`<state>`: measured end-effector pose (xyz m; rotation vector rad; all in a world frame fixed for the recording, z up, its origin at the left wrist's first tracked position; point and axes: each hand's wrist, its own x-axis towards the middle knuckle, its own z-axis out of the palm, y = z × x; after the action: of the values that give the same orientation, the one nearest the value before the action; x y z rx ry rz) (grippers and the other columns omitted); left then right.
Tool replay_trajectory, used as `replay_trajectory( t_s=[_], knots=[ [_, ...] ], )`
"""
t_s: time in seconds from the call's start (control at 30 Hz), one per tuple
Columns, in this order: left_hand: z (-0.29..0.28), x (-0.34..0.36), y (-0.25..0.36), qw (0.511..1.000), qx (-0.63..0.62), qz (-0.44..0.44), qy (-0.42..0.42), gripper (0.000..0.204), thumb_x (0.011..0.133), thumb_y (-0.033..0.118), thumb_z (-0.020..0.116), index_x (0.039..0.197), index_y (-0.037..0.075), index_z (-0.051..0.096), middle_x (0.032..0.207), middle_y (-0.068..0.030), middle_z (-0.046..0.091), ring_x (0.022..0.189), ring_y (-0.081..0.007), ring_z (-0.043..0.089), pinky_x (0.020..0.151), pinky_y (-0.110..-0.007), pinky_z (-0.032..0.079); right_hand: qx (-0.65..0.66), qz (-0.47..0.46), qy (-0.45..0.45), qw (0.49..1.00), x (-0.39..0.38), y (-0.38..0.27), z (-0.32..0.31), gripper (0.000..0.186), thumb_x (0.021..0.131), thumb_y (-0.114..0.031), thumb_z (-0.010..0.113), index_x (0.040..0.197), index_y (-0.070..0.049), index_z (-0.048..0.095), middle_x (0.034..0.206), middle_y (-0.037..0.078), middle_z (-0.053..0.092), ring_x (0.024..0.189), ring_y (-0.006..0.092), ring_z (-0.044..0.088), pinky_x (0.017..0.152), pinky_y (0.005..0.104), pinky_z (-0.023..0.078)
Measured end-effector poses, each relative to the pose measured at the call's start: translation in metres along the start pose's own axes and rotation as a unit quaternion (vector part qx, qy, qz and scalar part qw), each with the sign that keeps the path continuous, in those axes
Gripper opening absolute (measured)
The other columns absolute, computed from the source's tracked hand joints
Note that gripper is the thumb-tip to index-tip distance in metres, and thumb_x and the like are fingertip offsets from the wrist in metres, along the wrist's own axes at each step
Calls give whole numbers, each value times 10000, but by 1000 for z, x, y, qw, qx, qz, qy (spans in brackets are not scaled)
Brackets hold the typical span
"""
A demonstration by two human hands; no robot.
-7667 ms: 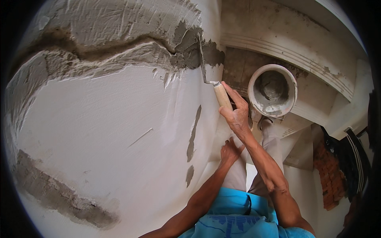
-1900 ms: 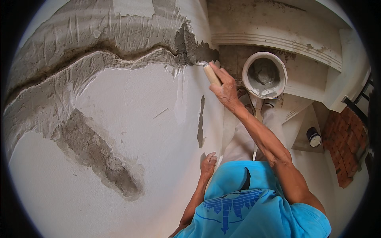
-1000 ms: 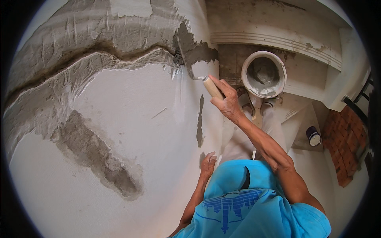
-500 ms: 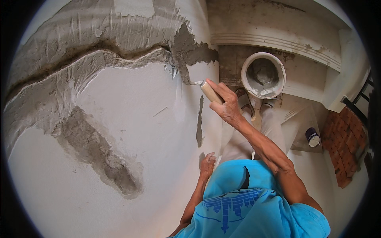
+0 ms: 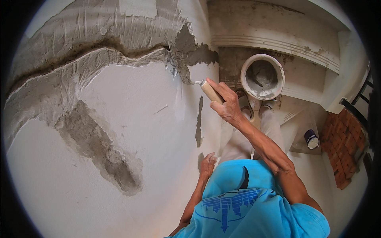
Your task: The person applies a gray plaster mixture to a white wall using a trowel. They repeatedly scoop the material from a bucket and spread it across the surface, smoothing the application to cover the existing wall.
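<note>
My right hand (image 5: 225, 102) grips the wooden handle of a trowel (image 5: 208, 90), whose metal end touches the white wall (image 5: 131, 131) at the edge of a grey patch of wet mortar (image 5: 186, 55). My left hand (image 5: 207, 164) rests flat against the wall lower down, fingers apart, holding nothing. A dark vertical smear of mortar (image 5: 199, 123) runs on the wall between the two hands. A long ragged band of rough grey plaster (image 5: 79, 59) crosses the wall's upper part.
A round bucket (image 5: 262, 76) with grey mortar in it stands on the floor below my right hand, by my feet. A small dark can (image 5: 311, 139) and a stack of red bricks (image 5: 343, 146) lie to the right. A stepped white ledge (image 5: 278, 41) runs behind the bucket.
My right hand with the trowel has slid down the wall from the mortar patch's edge, then held near the same spot. My left hand has stayed on the wall.
</note>
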<state>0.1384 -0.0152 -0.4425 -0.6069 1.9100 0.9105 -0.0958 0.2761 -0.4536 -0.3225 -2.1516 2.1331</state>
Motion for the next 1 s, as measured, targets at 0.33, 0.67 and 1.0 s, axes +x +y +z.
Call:
replay_trajectory(
  t_s=[0.33, 0.67, 1.0],
  knots=[
    [-2, 0, 14, 1000, -11, 2, 13, 462, 990, 210, 514, 1416, 38, 566, 1159, -142, 696, 1014, -219, 670, 842, -342, 558, -32, -25, 76, 996, 24, 3, 26, 741, 740, -17, 641, 1471, -86, 547, 935, 146, 559, 825, 349, 604, 779, 431, 523],
    [-9, 7, 36, 999, 34, 6, 2, 480, 1005, 243, 516, 1426, 14, 552, 1182, -137, 684, 1046, -227, 668, 880, -370, 559, -40, -39, 67, 996, -29, -7, 16, 753, 725, 0, 634, 1468, -84, 548, 923, 155, 537, 791, 339, 595, 721, 435, 519],
    [0, 8, 18, 1000, 12, 12, 24, 422, 994, 209, 535, 1376, 40, 598, 1053, -133, 699, 921, -196, 662, 763, -331, 554, -50, -22, 30, 998, -13, -17, 18, 754, 732, -24, 635, 1478, -86, 539, 911, 151, 538, 783, 336, 586, 709, 431, 514]
  ],
)
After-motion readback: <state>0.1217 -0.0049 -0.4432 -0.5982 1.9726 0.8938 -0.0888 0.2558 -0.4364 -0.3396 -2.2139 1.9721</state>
